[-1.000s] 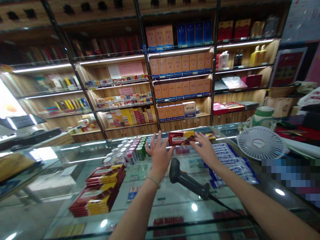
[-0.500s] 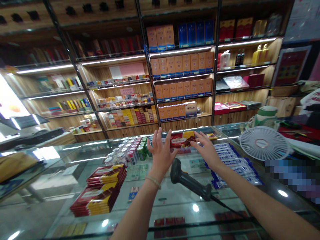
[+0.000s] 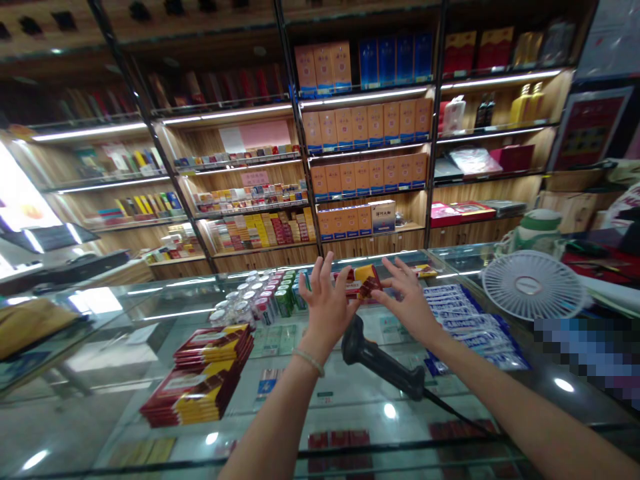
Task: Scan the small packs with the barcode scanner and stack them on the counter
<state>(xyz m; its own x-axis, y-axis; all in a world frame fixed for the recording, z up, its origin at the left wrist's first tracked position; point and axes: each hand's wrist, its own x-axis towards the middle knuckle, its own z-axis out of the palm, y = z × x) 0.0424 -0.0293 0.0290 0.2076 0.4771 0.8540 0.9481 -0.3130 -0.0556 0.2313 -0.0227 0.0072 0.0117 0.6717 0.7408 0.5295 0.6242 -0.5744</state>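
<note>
A red and yellow chocolate bar packet [image 3: 364, 281] lies at the far side of the glass counter, between my hands. My left hand [image 3: 326, 303] is open at its left end, fingers spread and pointing up, covering part of the packet. My right hand [image 3: 411, 307] is also open, fingers apart, with the thumb side at the packet's right end; whether it touches I cannot tell. Below them a dark barcode scanner [image 3: 383, 363] lies on the glass, its cable running to the right. Two stacks of similar chocolate bars, a far stack [image 3: 213, 345] and a near stack [image 3: 193, 393], sit to the left.
Several small cans and tubs [image 3: 263, 297] stand left of my left hand. Blue and white packets [image 3: 475, 333] are spread right of my right arm. Further right are a white fan [image 3: 533, 285] and a green-lidded jug [image 3: 539, 230]. Stocked shelves [image 3: 367, 190] line the wall.
The chocolate packet has shifted a little to the left, toward my left hand. My right hand has moved left with its fingers more spread. The scanner and stacks stay put.
</note>
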